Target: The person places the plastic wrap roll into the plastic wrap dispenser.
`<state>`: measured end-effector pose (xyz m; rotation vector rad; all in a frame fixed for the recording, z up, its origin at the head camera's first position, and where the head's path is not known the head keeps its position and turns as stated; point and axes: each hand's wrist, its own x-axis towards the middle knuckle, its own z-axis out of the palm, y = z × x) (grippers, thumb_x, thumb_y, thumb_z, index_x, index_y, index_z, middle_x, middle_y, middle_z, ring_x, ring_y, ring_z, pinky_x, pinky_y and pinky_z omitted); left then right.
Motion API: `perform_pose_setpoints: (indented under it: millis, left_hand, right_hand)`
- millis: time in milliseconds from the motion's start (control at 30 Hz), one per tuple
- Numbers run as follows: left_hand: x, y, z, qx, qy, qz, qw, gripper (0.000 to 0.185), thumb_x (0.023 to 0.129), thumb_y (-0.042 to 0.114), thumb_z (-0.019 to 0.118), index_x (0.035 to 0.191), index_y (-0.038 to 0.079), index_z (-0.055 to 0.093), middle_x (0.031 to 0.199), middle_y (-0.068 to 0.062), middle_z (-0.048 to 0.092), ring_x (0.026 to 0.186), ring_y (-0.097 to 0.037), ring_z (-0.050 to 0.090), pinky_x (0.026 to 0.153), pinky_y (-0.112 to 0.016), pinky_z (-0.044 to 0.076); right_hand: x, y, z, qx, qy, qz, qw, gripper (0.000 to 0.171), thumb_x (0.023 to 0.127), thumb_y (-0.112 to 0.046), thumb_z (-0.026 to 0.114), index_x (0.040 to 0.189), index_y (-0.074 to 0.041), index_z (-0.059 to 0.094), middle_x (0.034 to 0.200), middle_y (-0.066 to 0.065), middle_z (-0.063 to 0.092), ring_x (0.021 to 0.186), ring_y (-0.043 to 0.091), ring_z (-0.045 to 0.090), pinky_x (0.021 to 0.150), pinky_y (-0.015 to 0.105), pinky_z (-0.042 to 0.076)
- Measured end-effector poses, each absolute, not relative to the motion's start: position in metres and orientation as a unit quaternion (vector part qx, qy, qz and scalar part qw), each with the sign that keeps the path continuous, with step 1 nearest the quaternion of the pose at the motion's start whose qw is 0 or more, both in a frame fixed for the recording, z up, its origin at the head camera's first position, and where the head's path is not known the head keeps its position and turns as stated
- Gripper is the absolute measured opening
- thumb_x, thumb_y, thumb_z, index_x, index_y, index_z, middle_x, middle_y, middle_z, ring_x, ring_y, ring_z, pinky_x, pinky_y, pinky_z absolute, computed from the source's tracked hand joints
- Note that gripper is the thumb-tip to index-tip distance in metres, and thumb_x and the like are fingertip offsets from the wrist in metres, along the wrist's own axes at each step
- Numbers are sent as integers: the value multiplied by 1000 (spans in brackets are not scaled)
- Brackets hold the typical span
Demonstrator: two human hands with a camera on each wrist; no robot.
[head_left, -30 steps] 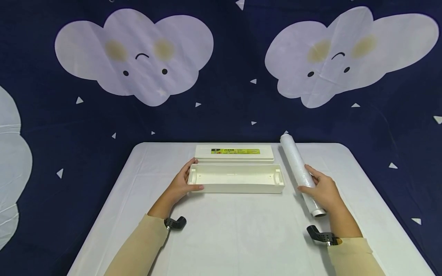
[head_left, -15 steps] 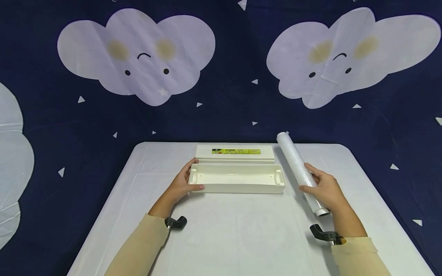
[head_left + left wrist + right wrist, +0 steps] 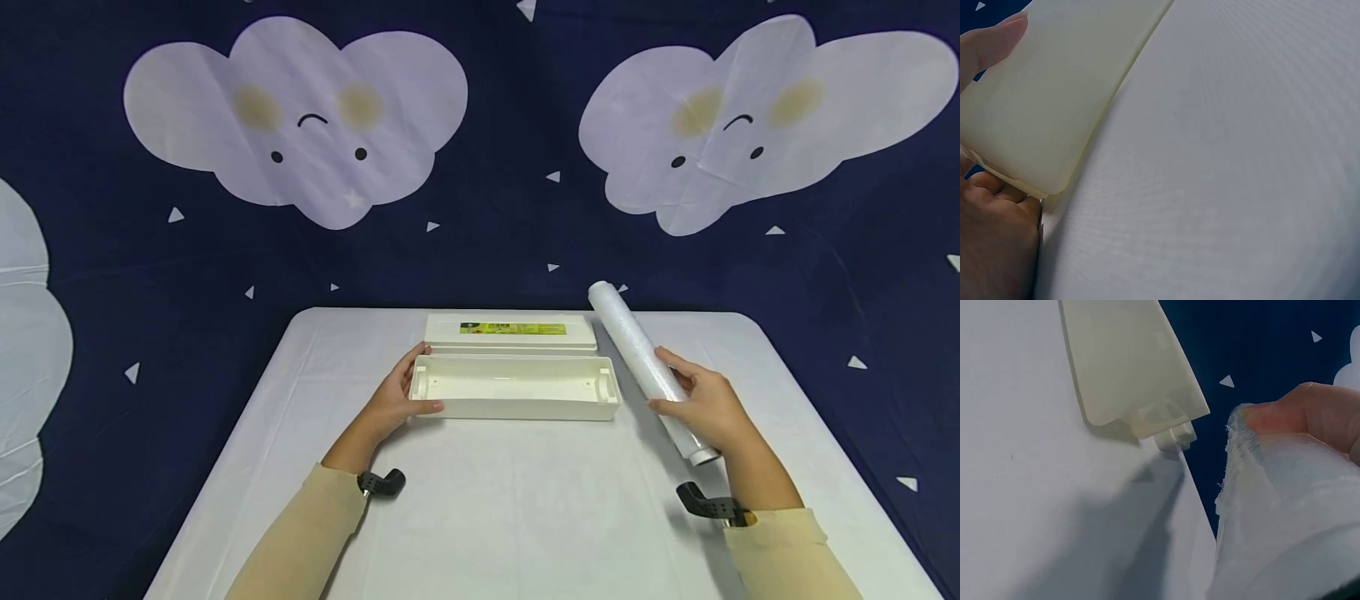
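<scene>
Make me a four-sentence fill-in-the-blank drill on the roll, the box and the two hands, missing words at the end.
1. The roll is ____ the box (inside / outside).
2. Of the roll and the box, the right hand holds the ____.
3. In the head view, the left hand grips the box at its ____ end (left / right).
4. Seen from the person's side, the labelled white piece lies ____ the box (behind / in front of).

Missing words: outside; roll; left; behind.

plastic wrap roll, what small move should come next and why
I'd probably turn the plastic wrap roll parallel to the white box, since the right hand holds it slanted beside that open box, which the left hand grips at one end.
</scene>
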<state>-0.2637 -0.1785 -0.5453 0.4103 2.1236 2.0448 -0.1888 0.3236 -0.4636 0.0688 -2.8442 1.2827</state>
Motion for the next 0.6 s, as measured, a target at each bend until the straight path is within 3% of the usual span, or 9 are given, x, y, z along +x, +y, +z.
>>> perform_pose_setpoints:
  millis: [367, 600]
  left_hand:
    - [-263, -179, -544, 136, 711, 685, 84, 124, 70, -10, 94, 169, 12, 22, 170, -4, 27, 153, -26, 30, 119, -33, 34]
    - [-263, -178, -543, 133, 710, 686, 84, 121, 72, -12, 92, 169, 13, 23, 170, -4, 27, 152, -27, 31, 121, -37, 33]
  right_hand:
    - [-193, 316, -458, 59, -914, 401, 14, 93, 83, -14, 91, 162, -11, 43, 152, 31, 48, 124, 46, 58, 83, 53, 59]
    - [-197, 311, -454, 86, -908, 410, 9, 92, 82, -8, 91, 161, -9, 44, 158, 21, 45, 128, 45, 56, 85, 52, 59]
